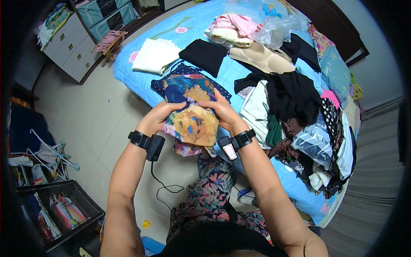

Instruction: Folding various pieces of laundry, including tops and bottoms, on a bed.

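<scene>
Between my two hands is a folded piece of clothing (195, 124) with a painterly print in blue, tan and pink. My left hand (159, 115) grips its left side, thumb on top. On the opposite side my right hand (224, 112) grips it the same way, thumb pressed on the front. The hidden fingers lie behind the fabric. Just beyond it, on the bed edge, a navy garment with white dots (159, 87) lies partly covered from view. A folded white garment (156, 56) and a folded black garment (204, 56) lie farther back.
A heap of loose clothes (295, 98) covers the right side of the blue bed (141, 88). Folded pink and cream clothes (233, 30) and a beige bra (262, 58) lie at the back. Hangers (53, 154) and an open drawer (92, 212) stand at left. A cable (157, 188) hangs from my left wrist.
</scene>
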